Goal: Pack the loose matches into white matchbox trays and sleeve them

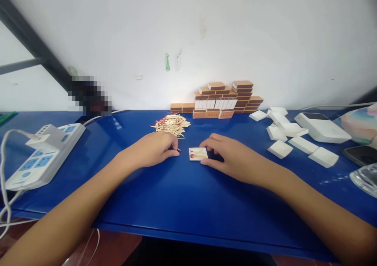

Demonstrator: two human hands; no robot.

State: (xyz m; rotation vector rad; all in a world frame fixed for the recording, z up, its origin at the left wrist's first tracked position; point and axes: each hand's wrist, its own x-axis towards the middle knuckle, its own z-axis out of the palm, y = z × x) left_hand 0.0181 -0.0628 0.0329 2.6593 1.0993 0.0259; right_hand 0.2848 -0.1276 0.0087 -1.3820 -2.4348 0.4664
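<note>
A small white matchbox tray (198,159) lies on the blue table, with several red-tipped matches (198,153) inside. My right hand (219,152) grips its right end between thumb and fingers. Left of the tray, my left hand (157,149) is closed in a pinch, and a red match tip pokes out by the thumb; the rest of that match is hidden by the fingers. Just behind my left hand spreads a loose heap of matches (173,124), their red heads mostly toward the left.
Brown matchboxes (216,101) are stacked against the wall. White empty trays (279,149) lie scattered at right, near a white device (322,128), a dark phone (357,155) and clear plastic (365,179). A power strip (70,136) with cables sits at left.
</note>
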